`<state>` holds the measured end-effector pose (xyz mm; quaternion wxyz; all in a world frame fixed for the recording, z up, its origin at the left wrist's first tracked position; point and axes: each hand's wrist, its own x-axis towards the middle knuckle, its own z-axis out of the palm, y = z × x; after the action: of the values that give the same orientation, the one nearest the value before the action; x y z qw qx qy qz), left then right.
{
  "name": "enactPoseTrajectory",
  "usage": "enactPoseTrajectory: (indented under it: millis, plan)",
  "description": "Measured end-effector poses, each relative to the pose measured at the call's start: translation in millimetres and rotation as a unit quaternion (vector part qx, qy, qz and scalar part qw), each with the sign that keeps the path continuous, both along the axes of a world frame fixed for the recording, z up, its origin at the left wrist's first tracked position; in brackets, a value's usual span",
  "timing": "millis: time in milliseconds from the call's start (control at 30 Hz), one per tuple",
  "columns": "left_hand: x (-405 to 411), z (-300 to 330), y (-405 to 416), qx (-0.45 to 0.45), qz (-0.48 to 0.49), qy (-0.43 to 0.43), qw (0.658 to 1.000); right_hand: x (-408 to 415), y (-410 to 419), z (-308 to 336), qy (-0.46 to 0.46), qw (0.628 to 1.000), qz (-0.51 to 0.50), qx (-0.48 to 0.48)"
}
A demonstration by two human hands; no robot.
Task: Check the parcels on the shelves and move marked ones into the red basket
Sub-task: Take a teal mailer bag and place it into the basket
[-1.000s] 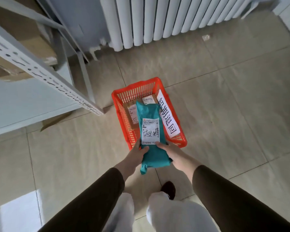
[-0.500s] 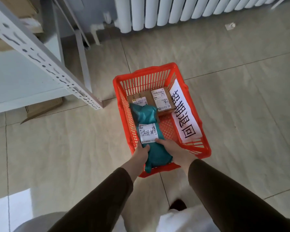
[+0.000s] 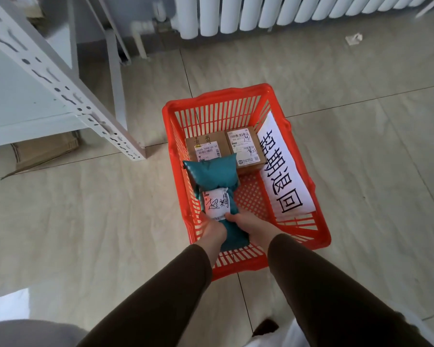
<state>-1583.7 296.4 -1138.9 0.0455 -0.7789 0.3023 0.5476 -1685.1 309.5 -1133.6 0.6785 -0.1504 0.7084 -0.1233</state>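
In red basket: teal bag, both hands, left & right, clamped on near end; set-down step, next: let go.

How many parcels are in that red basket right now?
3: two cardboard boxes, left and right, at the far end, and a teal bag both hands hold. Others may hide beneath.

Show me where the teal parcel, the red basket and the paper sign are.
teal parcel [image 3: 212, 174]: head view, its upper bulge.
red basket [image 3: 217, 97]: head view, its far rim.
paper sign [image 3: 281, 169]: head view, its middle.
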Motion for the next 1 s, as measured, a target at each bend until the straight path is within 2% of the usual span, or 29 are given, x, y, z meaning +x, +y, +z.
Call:
enactPoseTrajectory:
  millis: [33,67,200,367,467,567,700,833,1000]
  plan:
    - [-0.5,1.3,0.0,0.015,-0.008,-0.003,1.000,0.8,-0.7,-3.1,0.006,1.000,0.014,-0.005]
    - [-0.1,-3.8,1.0,-0.009,-0.037,-0.028,0.999,1.5,-0.5,-5.1,0.007,1.000,0.022,-0.010]
    - [-2.7,-4.1,-0.4,0.004,-0.003,-0.033,0.999,4.4,-1.5,-15.4,0.012,0.999,0.039,-0.027]
    - [-3.0,-8.0,-0.6,0.009,-0.005,-0.032,0.999,12.0,-1.0,-15.1,0.068,0.992,0.078,-0.073]
    - [-3.0,-5.9,-4.7,0.018,-0.018,-0.043,0.999,6.0,-2.2,-15.0,0.030,0.997,0.069,-0.031]
    - [-2.6,-2.7,-6.1,0.025,0.015,-0.028,0.999,-6.3,-0.3,-15.2,0.001,0.997,0.073,0.017]
    - [0.7,3.1,1.5,-0.007,0.065,0.019,0.998,-14.1,3.8,-8.5,-0.020,0.997,0.075,0.022]
    - [3.2,12.2,11.1,-0.076,0.019,0.027,0.997,-11.0,4.5,-14.1,0.007,0.996,0.085,0.008]
    - [8.0,17.3,11.0,-0.066,0.011,0.039,0.997,-12.2,6.7,-11.1,0.001,0.997,0.081,0.012]
